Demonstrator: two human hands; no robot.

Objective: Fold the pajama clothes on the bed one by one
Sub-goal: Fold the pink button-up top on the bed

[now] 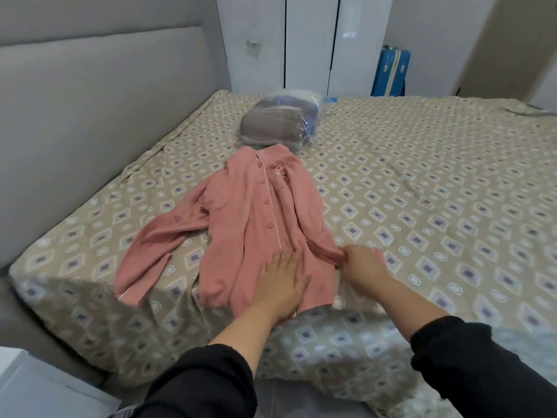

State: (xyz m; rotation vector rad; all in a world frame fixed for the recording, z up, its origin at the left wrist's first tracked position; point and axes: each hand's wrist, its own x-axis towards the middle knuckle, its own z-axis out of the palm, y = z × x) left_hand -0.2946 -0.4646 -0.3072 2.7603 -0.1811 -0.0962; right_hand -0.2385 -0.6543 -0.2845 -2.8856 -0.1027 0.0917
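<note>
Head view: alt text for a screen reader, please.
A pink button-front pajama top lies on a patterned bed; the left hand presses flat on its lower front while the right hand grips fabric at its side. A plastic-wrapped bundle of folded clothes sits beyond the collar.

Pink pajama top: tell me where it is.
Head view: the pink pajama top lies centre-left on the bed, just nearer than the plastic-wrapped bundle, its hem under the left hand, its side gripped by the right hand.
</note>
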